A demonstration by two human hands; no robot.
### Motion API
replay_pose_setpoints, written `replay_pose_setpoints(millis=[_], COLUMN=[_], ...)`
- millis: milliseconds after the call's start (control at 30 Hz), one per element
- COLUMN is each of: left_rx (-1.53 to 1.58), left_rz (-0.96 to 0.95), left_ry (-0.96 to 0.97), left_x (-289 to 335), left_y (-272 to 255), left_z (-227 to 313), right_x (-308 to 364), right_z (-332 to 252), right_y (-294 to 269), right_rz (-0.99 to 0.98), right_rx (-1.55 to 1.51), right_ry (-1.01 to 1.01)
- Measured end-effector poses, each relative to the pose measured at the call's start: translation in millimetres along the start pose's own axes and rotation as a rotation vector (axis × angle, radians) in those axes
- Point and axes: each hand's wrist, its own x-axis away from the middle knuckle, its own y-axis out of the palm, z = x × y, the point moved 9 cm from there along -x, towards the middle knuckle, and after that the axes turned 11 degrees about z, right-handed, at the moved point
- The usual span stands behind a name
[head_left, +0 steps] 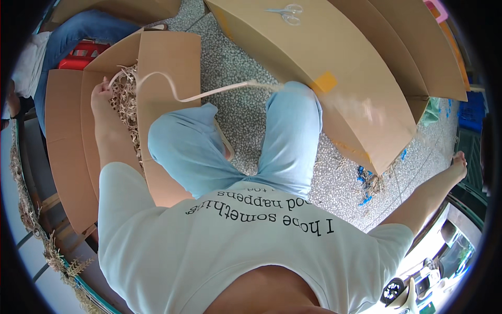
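Observation:
My left hand is closed on one end of a long pale flat strip, above an open cardboard box. Curly tan strips fill the part of the box that shows. From my left hand the pale strip loops over a box flap and runs right toward my right knee, where motion smears it. Stretched far out to the right, my right hand has its fingers curled together. What it holds, if anything, is too small to make out, and the strip's far end is lost in the blur.
A large cardboard carton stands ahead, with scissors and orange tape on it. Blue bits and tan scraps lie on the speckled floor. Another person's jean-clad leg is at the upper left, beside a red object.

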Motion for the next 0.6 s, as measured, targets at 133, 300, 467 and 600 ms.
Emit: replay_pose_setpoints(millis=[133, 300, 467, 600], left_rx=[-0.014, -0.046, -0.110, -0.090], left_rz=[-0.152, -0.328, -0.426, -0.152], left_ry=[0.075, 0.170, 0.254, 0.315], left_x=[48, 103, 150, 203], left_y=[8, 52, 95, 135], left_z=[46, 52, 55, -35], right_x=[6, 51, 107, 211], right_z=[-26, -52, 134, 250], right_y=[7, -2, 47, 117], right_rz=[-0.108, -0.232, -0.301, -0.311], right_rx=[0.015, 0.041, 0.091, 0.232], right_ry=[0.040, 0.083, 0.172, 0.111])
